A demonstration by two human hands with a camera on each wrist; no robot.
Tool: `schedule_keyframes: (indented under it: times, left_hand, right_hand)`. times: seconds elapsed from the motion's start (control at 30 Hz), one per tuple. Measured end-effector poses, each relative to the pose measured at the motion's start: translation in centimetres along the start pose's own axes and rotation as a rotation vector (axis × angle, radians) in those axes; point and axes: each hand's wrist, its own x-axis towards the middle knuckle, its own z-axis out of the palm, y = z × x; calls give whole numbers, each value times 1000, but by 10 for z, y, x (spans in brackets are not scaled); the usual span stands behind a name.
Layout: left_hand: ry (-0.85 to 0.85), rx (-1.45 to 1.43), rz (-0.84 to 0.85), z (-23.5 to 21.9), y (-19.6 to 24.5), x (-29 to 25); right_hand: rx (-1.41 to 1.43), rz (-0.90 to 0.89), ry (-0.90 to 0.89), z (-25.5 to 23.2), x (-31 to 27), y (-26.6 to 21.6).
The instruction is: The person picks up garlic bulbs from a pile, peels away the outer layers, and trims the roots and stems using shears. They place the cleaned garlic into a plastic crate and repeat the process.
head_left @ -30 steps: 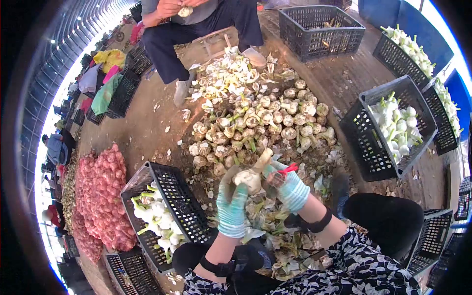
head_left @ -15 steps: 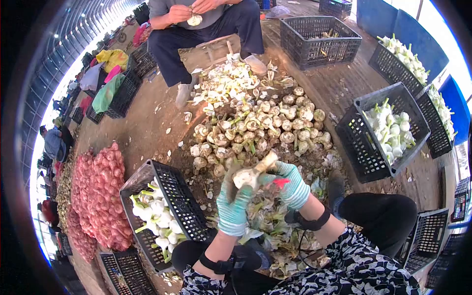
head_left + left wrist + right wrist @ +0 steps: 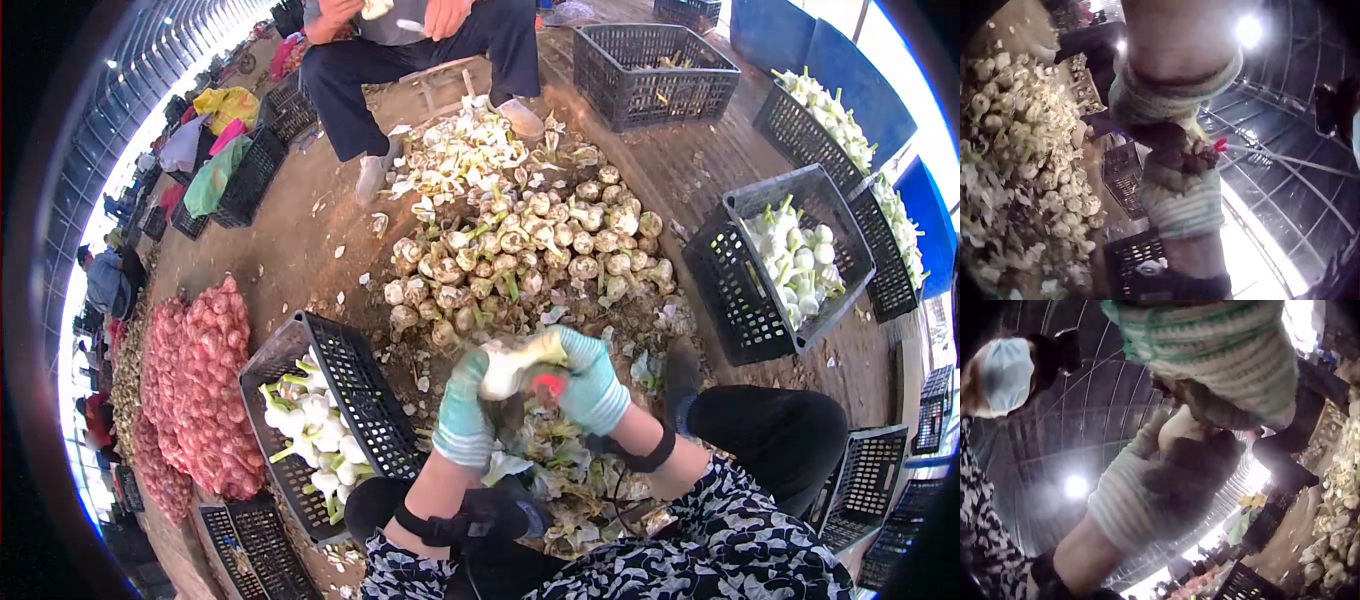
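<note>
In the head view a white garlic bulb with a thick stem is held between two gloved hands. The left hand grips the bulb end from the left. Fingers of the right hand curl round the stem side, with something red at them; any tool there is blurred. The right wrist view shows the pale bulb between the left hand and the right hand. Beyond the hands lies a heap of untrimmed garlic.
A black crate of white bulbs stands at the left, another crate at the right. Red net sacks lie far left. Leaf scraps cover the ground below the hands. A seated person faces from across the heap.
The bulb has turned so its stem points right, and the right hand has closed over the stem side. The person opposite has moved their hands apart.
</note>
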Motion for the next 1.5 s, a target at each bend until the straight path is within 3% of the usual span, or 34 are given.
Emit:
schedule_keyframes:
  times: [0.07,0.1,0.13,0.2,0.23,0.27,0.33,0.4,0.47,0.5,0.53,0.6,0.63,0.67,0.73,0.77,0.8,0.87,0.9,0.93,1.0,1.07,1.1,1.13,1.2,1.27,1.3,1.33,1.4,1.43,1.47,1.5]
  left_hand:
    - [148,25,-84,7,0,1]
    - [192,71,-91,0,-7,9]
    - [192,67,-86,-12,-18,19]
    - [43,132,54,-19,-26,28]
    - [54,454,205,-25,-28,25]
    - [51,456,202,-15,-23,17]
    - [61,483,459,1,-18,6]
    - [49,564,456,-4,-7,1]
    - [-115,237,22,-4,4,-5]
    - [-192,223,-43,-14,0,-1]
    - [-196,223,-43,-14,-2,3]
    - [-30,144,-109,-7,2,8]
    - [52,162,82,4,-3,4]
    - [54,163,79,-1,-9,5]
    - [-63,769,682,-3,-13,9]
    - [-79,555,451,1,-8,-3]
    - [-68,628,373,6,5,-7]
    - [-40,394,97,8,3,-8]
    - [-112,301,118,6,2,-7]
    - [-184,210,138,2,-1,-8]
    - [-219,209,77,-7,2,-6]
    - [-221,315,149,-9,3,-1]
    - [-153,344,67,-11,2,-3]
    - [-153,555,209,-22,-4,5]
    - [-128,761,406,-15,-3,6]
    - [-117,742,385,-5,1,2]
    - [-104,717,364,-2,3,2]
    - [-106,720,366,-5,2,3]
    - [-140,544,330,-12,1,5]
    - [-115,574,333,-12,2,4]
    - [-115,575,336,-11,2,4]
    - [-96,653,378,-9,2,3]
  right_hand:
    - [520,410,76,-6,7,13]
    - [1077,636,18,-17,9,19]
    - [1073,637,13,-19,8,26]
    - [368,110,-98,-16,5,27]
    - [1162,545,5,-22,10,29]
    - [1164,542,9,-21,10,25]
    - [-100,-48,-62,-17,13,11]
    - [44,15,-43,-21,16,4]
    - [-80,-147,-235,-34,15,-22]
    - [475,163,-216,-37,7,-3]
    - [849,406,-83,-43,4,23]
    - [718,335,19,-33,4,20]
    - [751,340,46,-30,4,23]
    - [785,346,73,-26,4,24]
    - [1028,696,183,-17,4,1]
    - [997,702,108,-21,4,-1]
    - [964,705,32,-26,5,-2]
    - [553,434,189,-27,12,30]
    - [713,414,307,-37,21,51]
    - [701,556,465,-56,27,66]
    - [71,368,154,-85,19,149]
    - [-1122,322,-388,-79,9,117]
    - [-1236,164,-239,-70,7,97]
    - [-1240,167,-245,-67,10,75]
    - [-171,234,-350,-61,28,33]
    - [-27,24,-403,-48,36,30]
    - [-241,-27,-517,-43,36,19]
    - [4,-43,-397,-35,30,7]
    - [-210,-13,-401,-47,38,3]
    - [62,164,-228,-45,36,-2]
    - [61,162,-229,-44,33,-6]
    - [-140,76,-235,-42,28,-12]
